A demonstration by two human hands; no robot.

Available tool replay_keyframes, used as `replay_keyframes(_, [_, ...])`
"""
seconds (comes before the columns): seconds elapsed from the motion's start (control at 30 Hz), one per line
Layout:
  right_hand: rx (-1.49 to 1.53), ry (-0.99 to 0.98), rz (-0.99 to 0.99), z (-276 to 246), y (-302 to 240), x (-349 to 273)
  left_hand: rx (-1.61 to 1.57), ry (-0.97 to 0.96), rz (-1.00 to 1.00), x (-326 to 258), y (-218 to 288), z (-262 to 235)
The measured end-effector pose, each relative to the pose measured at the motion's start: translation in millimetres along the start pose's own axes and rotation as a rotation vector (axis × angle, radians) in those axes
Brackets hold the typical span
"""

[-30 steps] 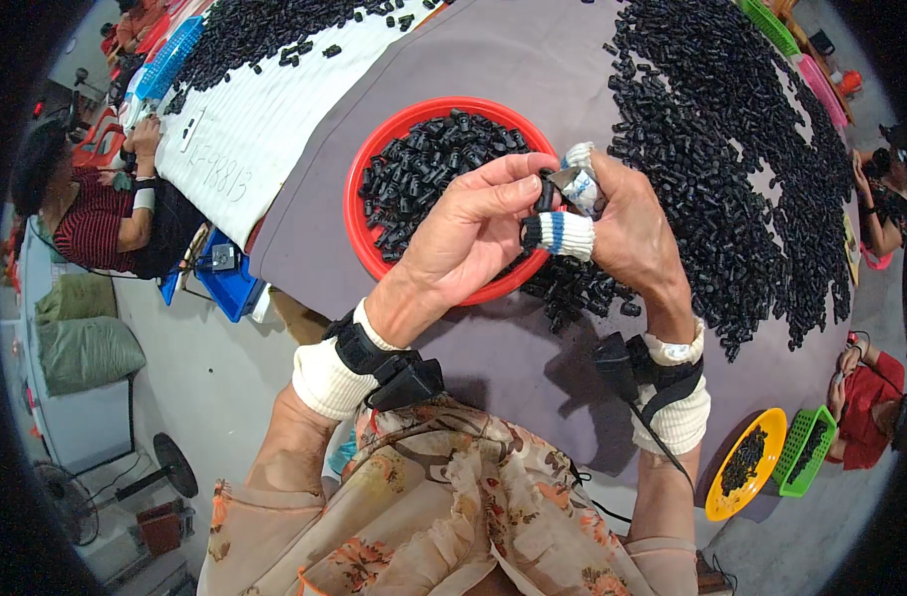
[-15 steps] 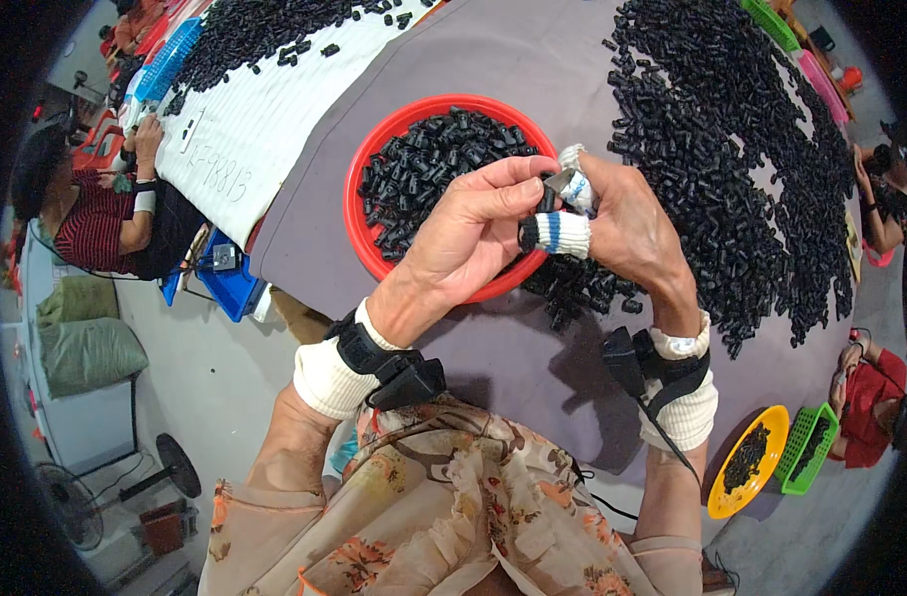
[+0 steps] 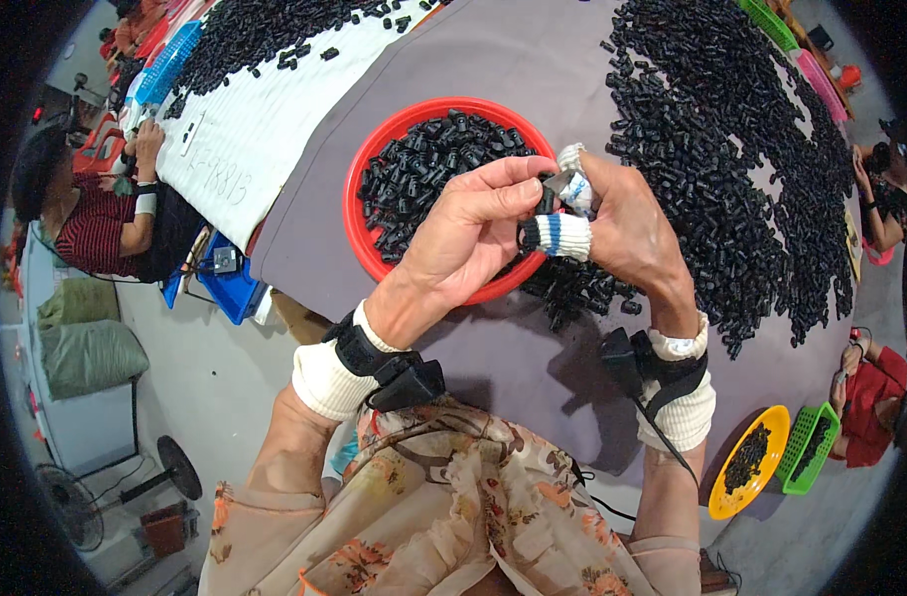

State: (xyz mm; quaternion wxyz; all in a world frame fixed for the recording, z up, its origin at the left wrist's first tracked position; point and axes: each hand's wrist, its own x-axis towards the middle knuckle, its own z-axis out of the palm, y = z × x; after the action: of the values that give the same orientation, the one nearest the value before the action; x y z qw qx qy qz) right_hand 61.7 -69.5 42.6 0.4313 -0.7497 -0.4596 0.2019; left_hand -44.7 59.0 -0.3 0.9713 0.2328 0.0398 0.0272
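Observation:
My left hand and my right hand meet over the right edge of a round red bowl filled with small black plastic parts. Together the fingertips pinch one small black part. Striped white finger guards cover my right thumb and forefinger. Both wrists wear white cuffs with black strapped devices. A big heap of the same black parts spreads across the grey table just right of my right hand.
A person in a red striped top sits at the left by a white-covered table with more black parts. A yellow bowl and green basket stand at lower right, beside another person in red. Sacks and a fan stand on the floor at the left.
Both hands have shifted slightly while working the small part between the fingertips; they stay over the bowl's right edge.

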Motion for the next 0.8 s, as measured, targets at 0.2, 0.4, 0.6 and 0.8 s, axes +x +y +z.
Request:
replay_keyframes(0.2, [-0.027, -0.028, 0.017, 2.3, 0.4, 0.6, 0.040, 0.043, 0.012, -1.1, 0.4, 1.5])
replay_keyframes(0.4, [0.021, -0.011, -0.019, 5.9, 11.1, 0.7, 0.106, 0.101, 0.049, -0.3, -1.8, 5.7])
replay_keyframes(0.6, [0.045, -0.028, -0.046, 5.7, 15.6, 0.6, 0.137, 0.128, 0.067, 0.8, -4.9, 7.4])
replay_keyframes(0.8, [0.163, -0.017, 0.015, 4.2, 16.7, -4.0, 0.046, 0.039, 0.027, 0.7, -2.2, 6.6])
